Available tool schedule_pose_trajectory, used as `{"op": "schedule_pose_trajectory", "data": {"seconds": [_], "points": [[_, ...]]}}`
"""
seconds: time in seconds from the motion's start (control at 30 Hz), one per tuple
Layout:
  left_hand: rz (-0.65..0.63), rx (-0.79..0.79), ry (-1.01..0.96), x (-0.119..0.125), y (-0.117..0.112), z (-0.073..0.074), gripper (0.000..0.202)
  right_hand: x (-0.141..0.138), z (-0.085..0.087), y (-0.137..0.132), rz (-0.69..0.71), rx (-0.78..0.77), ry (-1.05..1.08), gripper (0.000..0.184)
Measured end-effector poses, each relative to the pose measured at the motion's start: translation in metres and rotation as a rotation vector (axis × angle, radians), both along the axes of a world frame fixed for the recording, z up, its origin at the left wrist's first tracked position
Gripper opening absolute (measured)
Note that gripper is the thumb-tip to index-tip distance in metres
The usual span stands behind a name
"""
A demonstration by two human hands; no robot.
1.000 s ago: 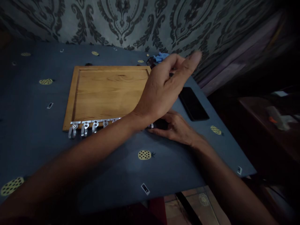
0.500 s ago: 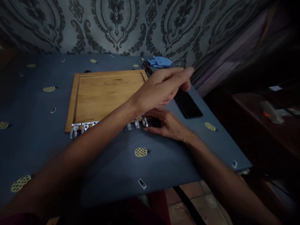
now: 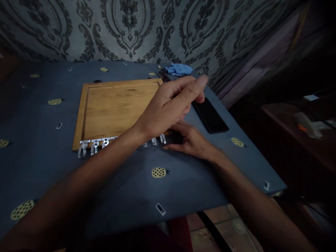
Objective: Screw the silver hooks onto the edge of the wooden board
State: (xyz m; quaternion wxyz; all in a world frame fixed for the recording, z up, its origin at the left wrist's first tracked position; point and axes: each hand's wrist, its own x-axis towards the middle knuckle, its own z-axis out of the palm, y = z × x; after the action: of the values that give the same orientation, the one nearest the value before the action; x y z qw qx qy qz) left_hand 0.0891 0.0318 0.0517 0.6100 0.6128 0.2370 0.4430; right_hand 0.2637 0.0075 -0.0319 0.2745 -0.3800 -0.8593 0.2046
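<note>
A wooden board (image 3: 115, 105) lies on a dark blue cloth with yellow pineapple prints (image 3: 160, 172). A metal rail with several silver hooks (image 3: 94, 144) runs along the board's near edge. My left hand (image 3: 168, 105) hovers over the board's right part, fingers curled and pressed to the thumb; what they pinch, if anything, does not show. My right hand (image 3: 193, 140) rests on the cloth at the rail's right end, fingers closed over a small dark object (image 3: 176, 139) that my left hand partly hides.
A black phone (image 3: 211, 115) lies flat just right of the board. A blue rag (image 3: 180, 69) sits at the back by the patterned wall. The table's right and near edges drop off to a tiled floor (image 3: 231, 227). A dark wooden shelf (image 3: 301, 133) stands to the right.
My left hand has dropped from high above the board's right edge and drawn back toward me, with the fingers curling in. My right hand has stayed at the rail's right end.
</note>
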Motion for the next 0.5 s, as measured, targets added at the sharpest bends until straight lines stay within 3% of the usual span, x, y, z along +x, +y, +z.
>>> {"op": "schedule_pose_trajectory", "data": {"seconds": [0.2,0.5], "points": [[0.128,-0.064,-0.008,0.0019,-0.0052,0.0043,0.036,0.0037,0.0017,-0.0038,0.009,-0.002,-0.008,0.045],[0.085,0.043,-0.010,0.0032,0.0012,-0.0014,0.039,0.0043,0.0007,-0.0035,0.014,0.051,-0.028,0.045]]}}
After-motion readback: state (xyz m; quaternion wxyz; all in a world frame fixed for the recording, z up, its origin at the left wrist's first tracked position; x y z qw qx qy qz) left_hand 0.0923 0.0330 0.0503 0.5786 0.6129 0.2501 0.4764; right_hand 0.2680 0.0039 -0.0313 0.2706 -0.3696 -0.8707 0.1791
